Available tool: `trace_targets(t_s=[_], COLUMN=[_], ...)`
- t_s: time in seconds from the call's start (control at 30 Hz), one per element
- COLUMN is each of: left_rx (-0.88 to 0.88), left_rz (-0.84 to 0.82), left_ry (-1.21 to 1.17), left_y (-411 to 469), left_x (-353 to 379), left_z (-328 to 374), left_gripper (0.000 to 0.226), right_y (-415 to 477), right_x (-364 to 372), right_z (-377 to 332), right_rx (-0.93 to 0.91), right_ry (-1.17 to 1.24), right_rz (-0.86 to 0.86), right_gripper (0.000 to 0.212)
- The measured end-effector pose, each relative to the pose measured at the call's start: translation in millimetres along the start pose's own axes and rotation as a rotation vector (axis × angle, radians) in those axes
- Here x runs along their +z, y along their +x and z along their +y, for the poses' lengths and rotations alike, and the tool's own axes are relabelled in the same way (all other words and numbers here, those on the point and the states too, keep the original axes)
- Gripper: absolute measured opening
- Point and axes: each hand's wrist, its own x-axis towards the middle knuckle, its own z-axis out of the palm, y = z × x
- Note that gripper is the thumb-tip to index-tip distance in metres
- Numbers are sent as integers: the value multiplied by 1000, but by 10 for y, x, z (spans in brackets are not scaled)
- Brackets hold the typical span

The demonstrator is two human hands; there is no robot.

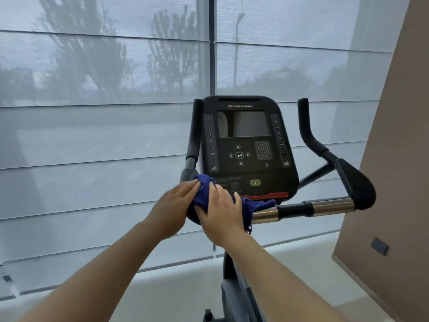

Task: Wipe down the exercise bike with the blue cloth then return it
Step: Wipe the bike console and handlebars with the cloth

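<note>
Grey sheer roller shades (92, 126) fill the background, with a beige wall (394, 159) at the right edge. The exercise bike (234, 287) stands in front of us, facing the window.

- Console (246, 163): black, screen dark, tilted back toward the rider. Its lower left corner is covered by the cloth.
- Handlebar (325, 206): the horizontal bar with chrome sensor sleeves runs right from the console base. The left upright grip (195, 131) rises beside the console.
- Blue cloth (205, 189): bunched into a pad over the spot where the left side of the bar meets the console base. A loose tail trails right along the bar to just beside the first chrome sleeve. We judge the bunching gives a thick pad that wraps the curved tube.
- Right hand (222, 212): lies on top of the pad, fingers curved over it and thumb tucked at its lower edge, so it holds the cloth.
- Left hand (176, 205): slightly blurred. Its fingers look fairly straight and press the cloth's left side without closing round it. We read it as a brace that keeps the pad on the bar.

Judgement: wiping is in progress on the left bar. The right bar, the console face and the frame look not yet done, and the cloth is not yet returned.
</note>
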Motion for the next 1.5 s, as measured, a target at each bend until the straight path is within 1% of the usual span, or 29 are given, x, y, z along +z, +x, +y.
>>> trace_targets(t_s=[0.07,0.13,0.23,0.3,0.4,0.5,0.57,0.67,0.73,0.83,0.93,1.03,1.1,1.17,1.27,1.33,1.4,1.47,1.5], left_rx=[-15,-17,-19,4,70,112,114,112,93,94,105,112,111,112,144,161,141,118,124], left_rz=[-85,-107,-82,-53,37,81,91,126,145,102,37,-5,-12,9,98,177,204,236,280], left_ry=[-102,-140,-196,-245,-299,-338,-383,-412,-446,-482,-547,-521,-514,-497,-432,-401,-371,-406,-399], left_y=[39,142,284,286,193,44,-48,-111,-120,-60,52,194,310,438,644,836,1085,1327,1446], left_x=[109,145,138,150,160,172,163,122,114,166,215,234,235,237,235,204,136,28,-30], left_z=[-161,-262,-340,-339,-357,-437,-518,-606,-626,-642,-704,-811,-886,-974,-1145,-1254,-1345,-1424,-1462], left_gripper=[64,58,54,53,47,44,41,35,39,51,51,51,48,46,53,59,64,64,66], right_y=[133,283,406,372,230,19,-89,-107,-51,106,302,490,608,740,999,1228,1492,1774,1923], right_x=[5,-22,-43,-42,-4,81,158,234,260,264,267,278,282,253,193,160,126,69,34], right_z=[-6,-50,-124,-150,-231,-380,-475,-564,-589,-608,-597,-577,-554,-515,-434,-387,-350,-323,-312], right_rx=[31,90,188,238,314,350,322,274,247,219,193,185,182,164,92,60,35,-7,-35], right_ry=[-35,-30,0,-28,-155,-169,-153,-179,-220,-203,-203,-163,-124,-62,28,30,26,10,-3], right_rz=[-2,-33,-71,-74,-34,26,35,54,75,82,92,114,127,142,157,171,202,269,315], right_gripper=[60,55,51,52,53,58,63,63,63,61,56,53,52,51,51,52,53,54,55])
